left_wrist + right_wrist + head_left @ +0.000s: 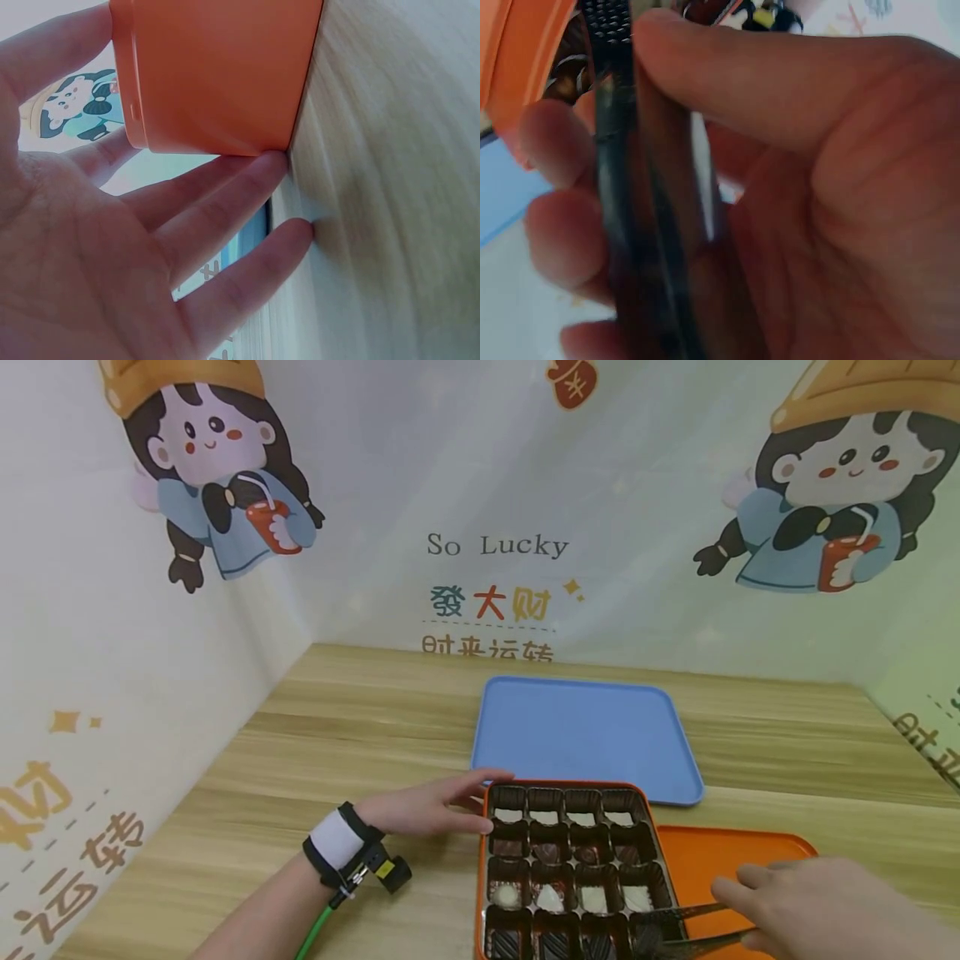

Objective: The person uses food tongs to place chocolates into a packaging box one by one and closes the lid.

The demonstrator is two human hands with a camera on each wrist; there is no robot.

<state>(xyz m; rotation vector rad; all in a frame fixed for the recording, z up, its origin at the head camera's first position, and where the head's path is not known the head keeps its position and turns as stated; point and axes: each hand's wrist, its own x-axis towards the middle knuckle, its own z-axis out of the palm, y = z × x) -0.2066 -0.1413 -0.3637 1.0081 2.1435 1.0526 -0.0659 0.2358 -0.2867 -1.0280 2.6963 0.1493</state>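
An orange box of chocolates stands at the table's front, its dark insert split into rows of compartments. White pieces and dark ones alternate by row; striped dark chocolates fill the nearest row. My left hand touches the box's far left corner with fingers extended; the left wrist view shows them against the orange wall. With my right hand I grip dark metal tongs, whose tips reach into the near right compartment. Whether they pinch the dark chocolate there is unclear.
Behind the box lies a blue tray. An orange tray or lid lies flat to the right of the box, partly under my right hand. A printed cloth hangs around the wooden table.
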